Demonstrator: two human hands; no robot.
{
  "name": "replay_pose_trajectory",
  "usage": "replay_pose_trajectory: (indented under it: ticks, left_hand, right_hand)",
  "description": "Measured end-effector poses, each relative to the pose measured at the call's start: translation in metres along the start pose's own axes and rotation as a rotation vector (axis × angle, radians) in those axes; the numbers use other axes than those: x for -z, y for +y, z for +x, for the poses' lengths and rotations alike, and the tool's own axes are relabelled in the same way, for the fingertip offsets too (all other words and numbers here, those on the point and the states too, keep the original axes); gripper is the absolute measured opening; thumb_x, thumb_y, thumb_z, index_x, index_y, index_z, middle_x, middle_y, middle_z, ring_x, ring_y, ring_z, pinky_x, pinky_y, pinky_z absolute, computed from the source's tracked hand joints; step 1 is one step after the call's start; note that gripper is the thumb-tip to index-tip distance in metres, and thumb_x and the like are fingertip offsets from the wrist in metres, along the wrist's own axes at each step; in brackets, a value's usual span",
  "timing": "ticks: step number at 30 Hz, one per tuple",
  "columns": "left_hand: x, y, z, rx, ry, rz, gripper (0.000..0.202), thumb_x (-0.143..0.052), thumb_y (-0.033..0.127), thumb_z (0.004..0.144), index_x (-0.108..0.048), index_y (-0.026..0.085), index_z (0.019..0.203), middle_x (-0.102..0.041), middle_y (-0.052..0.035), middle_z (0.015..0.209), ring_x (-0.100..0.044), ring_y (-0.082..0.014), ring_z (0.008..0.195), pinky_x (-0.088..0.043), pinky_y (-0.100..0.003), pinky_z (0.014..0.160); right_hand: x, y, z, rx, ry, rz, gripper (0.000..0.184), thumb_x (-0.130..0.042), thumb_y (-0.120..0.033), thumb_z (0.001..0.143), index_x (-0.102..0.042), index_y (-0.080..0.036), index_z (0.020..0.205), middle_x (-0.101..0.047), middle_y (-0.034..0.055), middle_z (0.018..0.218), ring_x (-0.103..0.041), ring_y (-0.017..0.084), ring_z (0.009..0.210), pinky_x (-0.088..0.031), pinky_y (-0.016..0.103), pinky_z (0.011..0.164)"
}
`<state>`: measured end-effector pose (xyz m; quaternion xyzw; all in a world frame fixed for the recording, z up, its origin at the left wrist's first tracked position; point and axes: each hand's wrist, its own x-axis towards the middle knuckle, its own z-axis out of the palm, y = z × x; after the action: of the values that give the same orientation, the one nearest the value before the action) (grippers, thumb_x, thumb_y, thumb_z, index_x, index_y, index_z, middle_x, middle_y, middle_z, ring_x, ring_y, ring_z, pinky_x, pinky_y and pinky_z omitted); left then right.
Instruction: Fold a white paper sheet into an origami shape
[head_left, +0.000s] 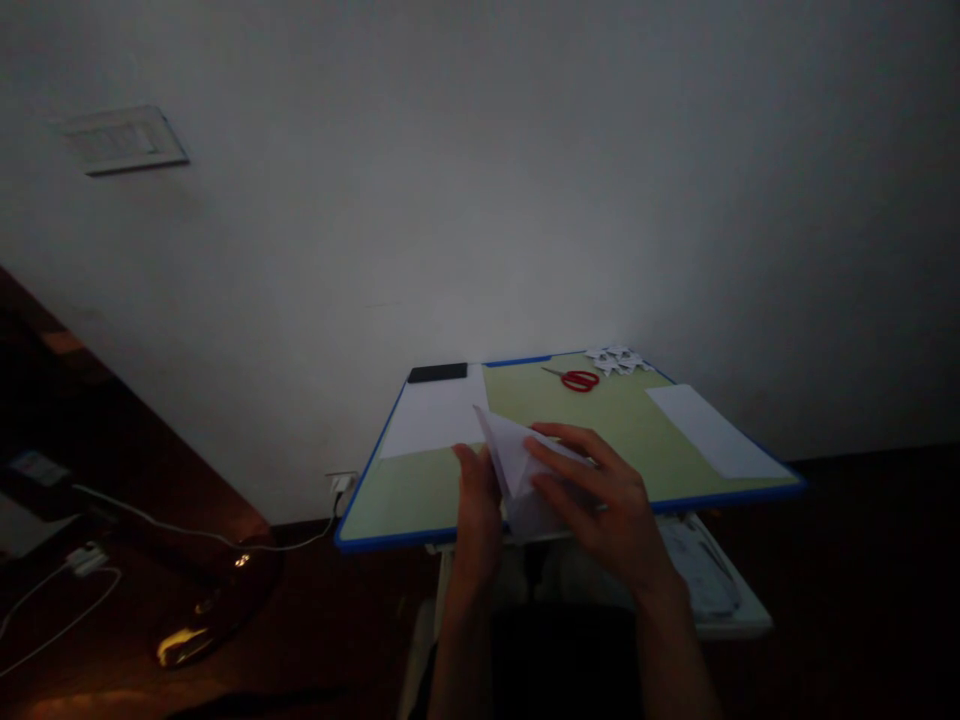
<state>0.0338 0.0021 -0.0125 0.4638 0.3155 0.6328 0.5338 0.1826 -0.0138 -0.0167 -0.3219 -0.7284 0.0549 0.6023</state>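
Note:
A folded sheet of white paper (510, 450) is held up over the near edge of the table, its pointed corner at the upper left. My left hand (478, 510) grips it from the left, thumb raised and the other fingers largely hidden behind the paper. On the right side, my right hand (611, 495) is closed on the same paper, several fingers lying across its face and the thumb out of sight. Beyond the hands lie red-handled scissors (580, 381), blades pointing left. A cluster of small white paper cutouts (619, 361) sits at the far right corner.
The pale green tabletop (405, 500) has a blue rim and stands near the wall. White sheets lie at left (435, 420) and right (712, 430). A black flat object (437, 373) is at the back left. Below is an open drawer (731, 630); a white cable (225, 540) hangs left.

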Motion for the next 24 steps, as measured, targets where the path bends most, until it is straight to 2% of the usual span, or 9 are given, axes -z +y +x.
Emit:
replay_pose_trajectory:
  ticks: [2, 3, 5, 7, 9, 11, 15, 19, 24]
  left_hand:
    - [0.001, 0.002, -0.002, -0.07, -0.05, 0.062, 0.078, -0.061, 0.084, 0.09, -0.081, 0.013, 0.116, -0.082, -0.0192, 0.121, -0.073, -0.0358, 0.126, -0.059, -0.043, 0.106]
    - [0.002, 0.004, -0.003, -0.108, -0.069, 0.109, 0.066, -0.072, 0.073, 0.09, -0.079, 0.015, 0.121, -0.08, -0.0178, 0.129, -0.071, -0.0347, 0.13, -0.058, -0.041, 0.108]
    - [0.002, 0.007, -0.005, -0.098, -0.159, 0.131, 0.064, -0.088, 0.051, 0.084, -0.071, 0.017, 0.135, -0.079, -0.0169, 0.131, -0.077, -0.0315, 0.119, -0.062, -0.037, 0.098]
    - [0.001, 0.008, -0.006, -0.049, -0.223, 0.09, 0.072, -0.092, 0.039, 0.082, -0.062, 0.017, 0.144, -0.083, -0.017, 0.122, -0.082, -0.0281, 0.102, -0.064, -0.033, 0.086]
    - [-0.001, 0.006, -0.005, -0.031, -0.223, 0.065, 0.069, -0.091, 0.036, 0.083, -0.062, 0.016, 0.143, -0.085, -0.0161, 0.112, -0.083, -0.0264, 0.094, -0.065, -0.032, 0.081]
    - [-0.002, 0.002, -0.003, -0.059, -0.176, 0.106, 0.055, -0.088, 0.037, 0.087, -0.07, 0.015, 0.134, -0.086, -0.0147, 0.107, -0.083, -0.0259, 0.092, -0.065, -0.032, 0.08]
    - [-0.003, 0.0, -0.001, -0.2, -0.115, 0.272, 0.031, -0.081, 0.037, 0.093, -0.084, 0.018, 0.117, -0.087, -0.012, 0.112, -0.084, -0.0268, 0.097, -0.066, -0.033, 0.085]
    - [-0.006, 0.007, -0.004, -0.316, -0.096, 0.415, 0.027, -0.076, 0.033, 0.096, -0.086, 0.021, 0.118, -0.087, -0.0089, 0.11, -0.084, -0.0269, 0.096, -0.066, -0.033, 0.085]
    - [-0.008, 0.013, -0.006, -0.36, -0.06, 0.478, 0.027, -0.075, 0.033, 0.097, -0.086, 0.023, 0.119, -0.087, -0.0077, 0.108, -0.084, -0.0263, 0.09, -0.067, -0.032, 0.081]
  right_hand:
    - [-0.002, -0.001, 0.001, -0.001, 0.058, -0.006, 0.044, -0.074, -0.02, 0.099, -0.074, -0.039, 0.138, -0.075, 0.0065, 0.132, -0.074, 0.023, 0.12, -0.064, 0.041, 0.103]
    - [-0.002, -0.001, 0.001, -0.002, 0.087, -0.008, 0.045, -0.075, -0.019, 0.098, -0.074, -0.039, 0.139, -0.075, 0.0062, 0.13, -0.074, 0.023, 0.118, -0.064, 0.04, 0.101]
    - [-0.002, -0.003, 0.002, -0.02, 0.158, -0.026, 0.049, -0.077, -0.019, 0.097, -0.072, -0.039, 0.142, -0.076, 0.0058, 0.124, -0.075, 0.023, 0.114, -0.065, 0.039, 0.096]
    - [-0.001, -0.004, 0.002, -0.058, 0.237, -0.061, 0.05, -0.078, -0.02, 0.097, -0.071, -0.038, 0.143, -0.075, 0.0059, 0.119, -0.074, 0.024, 0.111, -0.066, 0.039, 0.092]
    - [-0.001, -0.005, 0.002, -0.108, 0.318, -0.097, 0.048, -0.078, -0.022, 0.097, -0.071, -0.035, 0.143, -0.074, 0.0066, 0.117, -0.073, 0.025, 0.109, -0.066, 0.04, 0.089]
    - [-0.001, -0.004, 0.002, -0.153, 0.38, -0.118, 0.048, -0.078, -0.026, 0.097, -0.071, -0.034, 0.143, -0.072, 0.0073, 0.116, -0.071, 0.025, 0.106, -0.066, 0.041, 0.086]
    - [-0.002, -0.003, 0.002, -0.167, 0.389, -0.126, 0.052, -0.08, -0.029, 0.095, -0.069, -0.035, 0.146, -0.069, 0.0068, 0.113, -0.069, 0.025, 0.103, -0.065, 0.041, 0.084]
    - [-0.002, -0.005, 0.003, -0.169, 0.372, -0.125, 0.053, -0.079, -0.029, 0.096, -0.068, -0.038, 0.147, -0.065, 0.0057, 0.113, -0.068, 0.024, 0.106, -0.065, 0.04, 0.088]
    - [-0.002, -0.007, 0.004, -0.154, 0.365, -0.11, 0.055, -0.077, -0.027, 0.097, -0.065, -0.04, 0.149, -0.065, 0.0057, 0.118, -0.066, 0.025, 0.111, -0.063, 0.041, 0.093]
